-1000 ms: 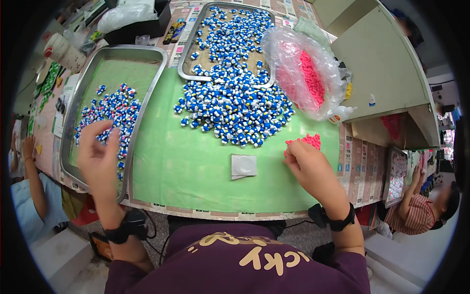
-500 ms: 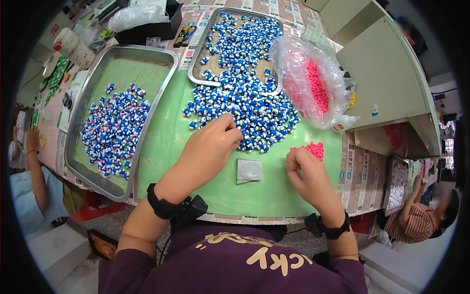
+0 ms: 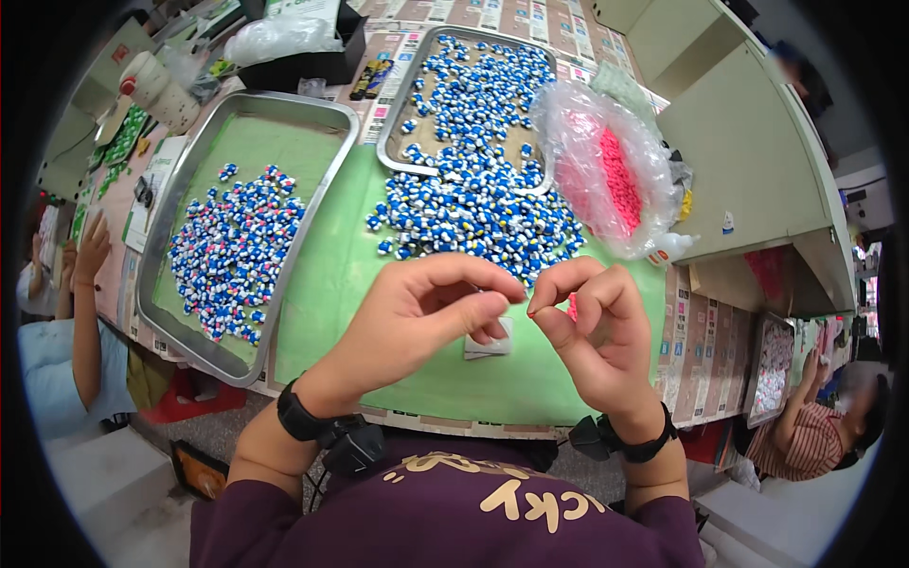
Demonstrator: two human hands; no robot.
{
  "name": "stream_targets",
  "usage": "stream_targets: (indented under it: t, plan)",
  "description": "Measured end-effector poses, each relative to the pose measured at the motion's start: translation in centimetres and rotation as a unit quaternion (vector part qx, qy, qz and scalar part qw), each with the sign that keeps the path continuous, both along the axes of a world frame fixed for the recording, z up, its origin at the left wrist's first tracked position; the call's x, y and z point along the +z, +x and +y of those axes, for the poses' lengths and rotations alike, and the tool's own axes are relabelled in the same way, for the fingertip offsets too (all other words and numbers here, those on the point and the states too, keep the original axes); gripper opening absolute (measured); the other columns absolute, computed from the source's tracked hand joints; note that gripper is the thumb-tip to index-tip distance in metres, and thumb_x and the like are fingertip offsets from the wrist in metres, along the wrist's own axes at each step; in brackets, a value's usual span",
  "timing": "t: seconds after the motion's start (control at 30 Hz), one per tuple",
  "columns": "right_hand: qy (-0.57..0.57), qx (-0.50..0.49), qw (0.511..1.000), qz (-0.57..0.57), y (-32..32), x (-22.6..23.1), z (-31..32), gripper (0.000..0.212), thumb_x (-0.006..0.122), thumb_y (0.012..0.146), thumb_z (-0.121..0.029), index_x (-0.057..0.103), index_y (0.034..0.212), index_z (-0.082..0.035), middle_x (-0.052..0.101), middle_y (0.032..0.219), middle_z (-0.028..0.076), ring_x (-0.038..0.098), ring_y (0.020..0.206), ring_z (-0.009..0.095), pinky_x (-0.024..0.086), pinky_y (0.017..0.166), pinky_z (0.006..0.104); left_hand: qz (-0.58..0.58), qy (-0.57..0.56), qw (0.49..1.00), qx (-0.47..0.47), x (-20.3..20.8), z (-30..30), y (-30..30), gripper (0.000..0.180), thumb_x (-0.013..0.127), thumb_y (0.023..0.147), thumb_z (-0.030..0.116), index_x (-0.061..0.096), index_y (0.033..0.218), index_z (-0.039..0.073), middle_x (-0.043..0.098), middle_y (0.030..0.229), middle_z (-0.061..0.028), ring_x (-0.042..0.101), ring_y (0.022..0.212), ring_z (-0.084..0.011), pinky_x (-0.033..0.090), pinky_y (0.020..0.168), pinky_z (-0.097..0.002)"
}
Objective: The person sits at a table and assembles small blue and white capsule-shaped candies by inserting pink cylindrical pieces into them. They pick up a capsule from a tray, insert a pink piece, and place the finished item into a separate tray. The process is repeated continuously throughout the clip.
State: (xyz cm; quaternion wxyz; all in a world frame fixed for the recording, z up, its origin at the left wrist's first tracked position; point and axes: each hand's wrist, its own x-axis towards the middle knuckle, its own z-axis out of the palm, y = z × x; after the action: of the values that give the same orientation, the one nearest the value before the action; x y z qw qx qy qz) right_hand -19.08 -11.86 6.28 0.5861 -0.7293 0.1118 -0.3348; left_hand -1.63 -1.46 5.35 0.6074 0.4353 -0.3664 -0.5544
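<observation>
My left hand (image 3: 417,317) is raised over the green mat with its fingers bent toward the thumb in a pinch; what it holds, if anything, is hidden. Facing it closely, my right hand (image 3: 601,331) pinches a tiny pink-red piece (image 3: 532,314) between thumb and forefinger. Below and between the hands lies a small white square pad (image 3: 490,343), partly covered by my left fingers. Just beyond them spreads a heap of small blue-and-white pieces (image 3: 473,213), some with yellow marks. Loose pink pieces (image 3: 572,305) show behind my right fingers.
At left, a metal tray (image 3: 346,118) holds blue-white-pink pieces (image 3: 237,246). A second metal tray (image 3: 386,133) stands behind the heap. Right of it are an open plastic bag (image 3: 578,189) of pink pieces, a small white bottle (image 3: 670,248) and a cabinet (image 3: 748,151). Other people work on both sides.
My left hand has come away from the blue-and-white heap, and my right hand has left the pink pile. Both have moved together above the white pad.
</observation>
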Motion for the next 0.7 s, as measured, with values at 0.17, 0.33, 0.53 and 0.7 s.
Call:
stream_targets:
  t: [0.17, 0.33, 0.53, 0.7]
  plan:
    - [-0.061, -0.001, 0.998, -0.013, 1.6, -0.1, 0.3, 0.023, 0.060, 0.087, 0.009, 0.044, 0.085, -0.007, 0.059, 0.092, 0.009, 0.055, 0.080, 0.015, 0.045, 0.072, 0.0286, 0.073, 0.022, 0.997, -0.029, -0.5, 0.3, 0.5, 0.015, 0.063, 0.093, 0.009, 0.063, 0.103, -0.002, 0.065, 0.087, -0.0069, 0.065, 0.072, -0.0131, 0.054, 0.062, -0.0254]
    - [-0.114, -0.022, 0.993, -0.015, 1.7, -0.2, 0.4, 0.023, 0.062, 0.085, 0.010, 0.045, 0.086, -0.006, 0.060, 0.091, 0.010, 0.057, 0.077, 0.017, 0.046, 0.066, 0.0290, 0.077, 0.031, 0.996, -0.033, -0.5, 0.4, 0.5, 0.014, 0.063, 0.093, 0.012, 0.064, 0.100, 0.000, 0.064, 0.085, -0.0040, 0.062, 0.068, -0.0095, 0.051, 0.058, -0.0224]
    - [-0.138, -0.027, 0.990, 0.005, 1.4, 0.2, 0.3, 0.024, 0.062, 0.084, 0.012, 0.044, 0.083, -0.004, 0.059, 0.089, 0.011, 0.059, 0.076, 0.020, 0.048, 0.063, 0.0297, 0.005, 0.037, 0.999, -0.012, -0.1, 0.5, 0.2, 0.013, 0.063, 0.093, 0.012, 0.064, 0.098, 0.001, 0.064, 0.083, -0.0010, 0.059, 0.066, -0.0071, 0.048, 0.057, -0.0206]
    - [-0.161, -0.001, 0.984, 0.079, 1.4, 0.4, -0.2, 0.026, 0.061, 0.076, 0.015, 0.043, 0.080, -0.003, 0.056, 0.084, 0.012, 0.058, 0.076, 0.025, 0.047, 0.066, 0.0324, -0.134, 0.014, 0.990, 0.031, -1.1, 0.7, 0.1, 0.016, 0.063, 0.091, 0.006, 0.065, 0.105, 0.001, 0.063, 0.096, -0.0025, 0.061, 0.079, -0.0085, 0.050, 0.065, -0.0214]
